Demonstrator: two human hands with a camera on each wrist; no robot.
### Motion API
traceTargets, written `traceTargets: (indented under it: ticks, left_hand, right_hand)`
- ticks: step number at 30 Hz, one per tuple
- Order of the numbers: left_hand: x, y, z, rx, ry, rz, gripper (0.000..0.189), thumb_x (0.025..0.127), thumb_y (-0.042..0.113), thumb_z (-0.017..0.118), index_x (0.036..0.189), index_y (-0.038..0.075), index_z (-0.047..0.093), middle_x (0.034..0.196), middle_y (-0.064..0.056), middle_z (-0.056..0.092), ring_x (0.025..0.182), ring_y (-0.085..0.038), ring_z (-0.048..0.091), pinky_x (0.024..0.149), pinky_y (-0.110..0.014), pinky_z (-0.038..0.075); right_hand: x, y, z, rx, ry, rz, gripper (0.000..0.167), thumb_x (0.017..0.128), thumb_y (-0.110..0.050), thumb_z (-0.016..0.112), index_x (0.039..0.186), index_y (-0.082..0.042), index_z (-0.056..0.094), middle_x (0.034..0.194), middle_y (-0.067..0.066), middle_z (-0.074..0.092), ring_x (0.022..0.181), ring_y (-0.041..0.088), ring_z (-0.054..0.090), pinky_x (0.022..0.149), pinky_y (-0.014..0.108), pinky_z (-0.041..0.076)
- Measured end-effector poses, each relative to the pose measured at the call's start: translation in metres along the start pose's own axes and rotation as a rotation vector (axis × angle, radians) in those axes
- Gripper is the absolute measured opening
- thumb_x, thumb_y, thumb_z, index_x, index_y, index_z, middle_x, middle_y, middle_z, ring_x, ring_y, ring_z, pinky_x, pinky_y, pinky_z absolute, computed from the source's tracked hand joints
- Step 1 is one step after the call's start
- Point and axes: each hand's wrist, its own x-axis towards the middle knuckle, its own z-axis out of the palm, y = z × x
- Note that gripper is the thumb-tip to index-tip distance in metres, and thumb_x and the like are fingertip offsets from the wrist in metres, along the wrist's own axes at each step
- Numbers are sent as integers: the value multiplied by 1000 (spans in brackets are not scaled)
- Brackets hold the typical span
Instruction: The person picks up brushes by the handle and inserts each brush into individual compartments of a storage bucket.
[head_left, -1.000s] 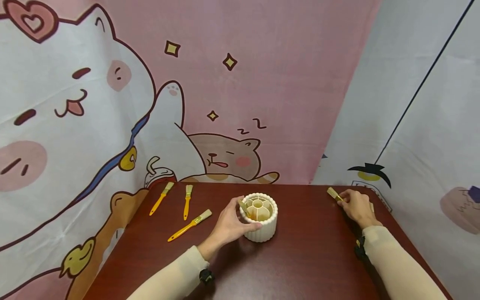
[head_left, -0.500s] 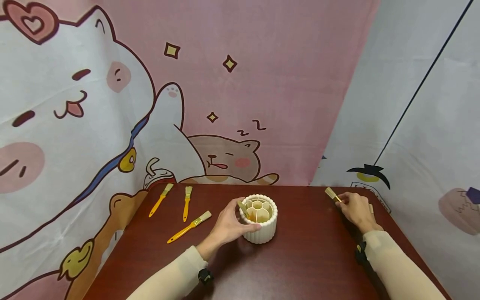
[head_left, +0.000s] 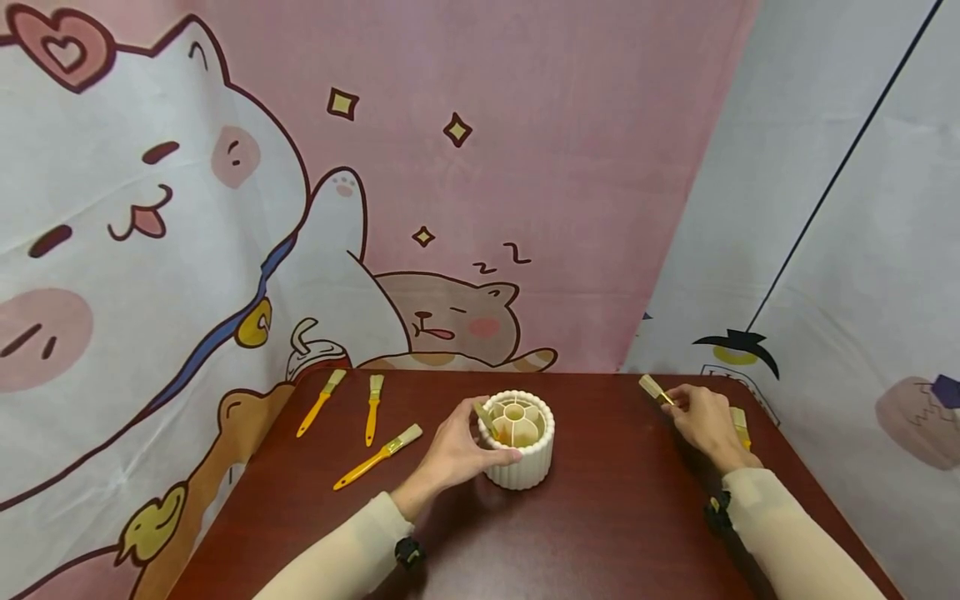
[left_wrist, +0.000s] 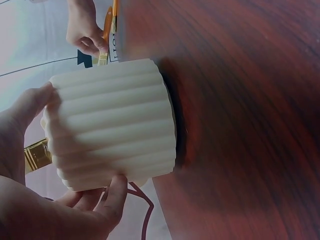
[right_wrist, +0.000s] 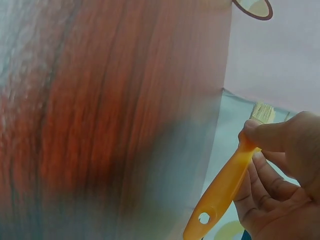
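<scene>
My left hand (head_left: 459,446) holds a cream ribbed pen holder (head_left: 525,468) standing upright on the table, its thumb at the near side and its fingers at the left. The holder's inside is split into compartments round a central ring. A paintbrush (head_left: 486,419) leans in its left side, bristles up; its metal collar (left_wrist: 37,155) shows by my palm in the left wrist view. Far to the right, my right hand (head_left: 708,423) pinches another paintbrush (right_wrist: 220,187) near the collar between thumb and fingers. That brush has an orange-yellow handle with a hole, and pale bristles.
Three yellow-handled paintbrushes, one slanted nearer (head_left: 378,457) and two behind (head_left: 321,403) (head_left: 373,410), lie on the left of the dark red wooden table (head_left: 585,533). One more brush (head_left: 740,427) lies right of my right hand. A cartoon-printed cloth (head_left: 585,167) hangs behind.
My right hand has shifted slightly left with its paintbrush, uncovering more of the brush lying at the right edge. The left hand and the pen holder stay in place.
</scene>
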Motion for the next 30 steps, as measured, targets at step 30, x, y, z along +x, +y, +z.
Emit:
traceTargets:
  ticks: [30]
  left_hand:
    - [-1, 1, -2, 3, -24, -3, 112, 79, 45, 109, 168, 7, 53, 160, -18, 67, 138, -35, 72, 116, -58, 63]
  right_hand:
    - [-8, -27, -8, 95, 12, -47, 22, 100, -18, 92, 112, -1, 85, 91, 11, 82, 77, 23, 72, 69, 40, 59]
